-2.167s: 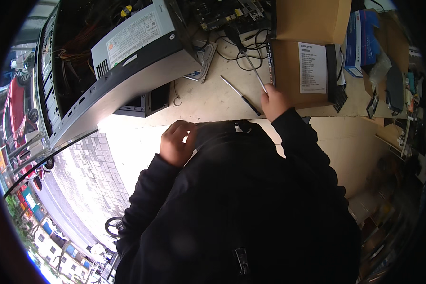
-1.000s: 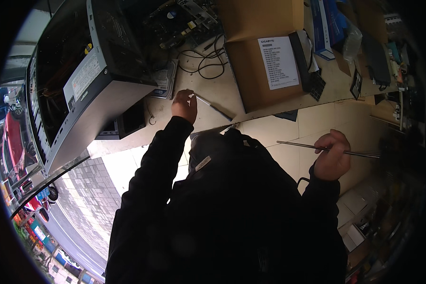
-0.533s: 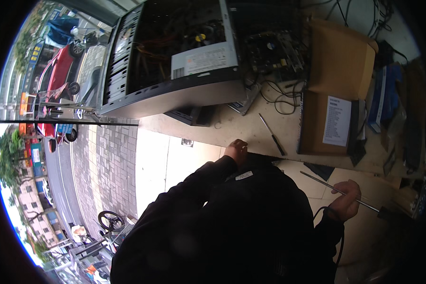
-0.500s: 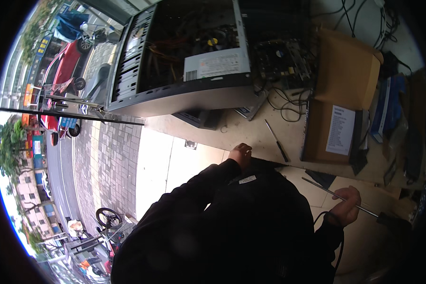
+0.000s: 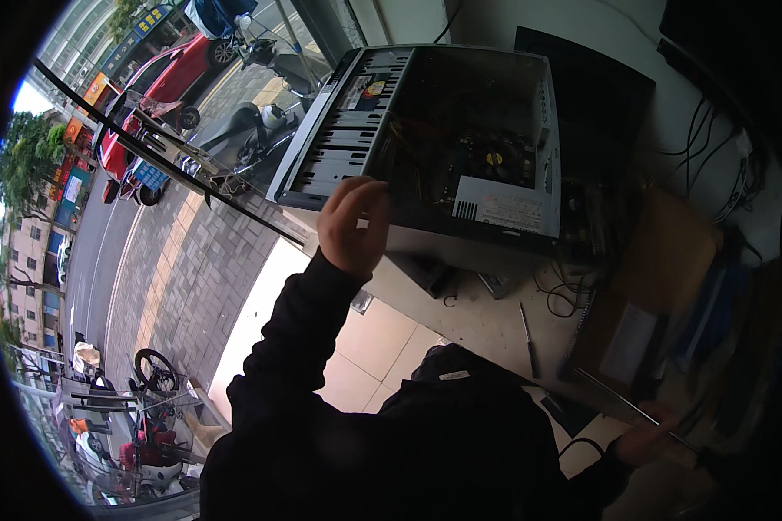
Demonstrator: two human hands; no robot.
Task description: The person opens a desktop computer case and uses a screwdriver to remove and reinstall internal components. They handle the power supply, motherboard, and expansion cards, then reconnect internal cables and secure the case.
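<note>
My left hand [image 5: 354, 227] is raised at the near left edge of an opened computer case [image 5: 460, 239]. Its fingers are loosely curled, with nothing visible in them; whether they touch the case I cannot tell. Inside the case are a pale-labelled power supply [image 5: 504, 204], a fan with a yellow centre [image 5: 494, 159] and dim wiring. Low on the right, in shadow, my right hand [image 5: 647, 437] is closed around a long thin metal rod [image 5: 613, 392]. The rod's far tip points up and left, and its other end runs into the dark.
A screwdriver [image 5: 528, 340] lies on the worktop right of the case, below a tangled black cable [image 5: 565, 300]. Farther right stands an open cardboard box [image 5: 669, 252] with a white paper [image 5: 632, 339] in it. Left, beyond a glass edge, are a street and parked scooters [image 5: 235, 130].
My left hand has risen from near my lap to the case's near left edge. My right hand still grips the rod. The whole view has shifted and turned.
</note>
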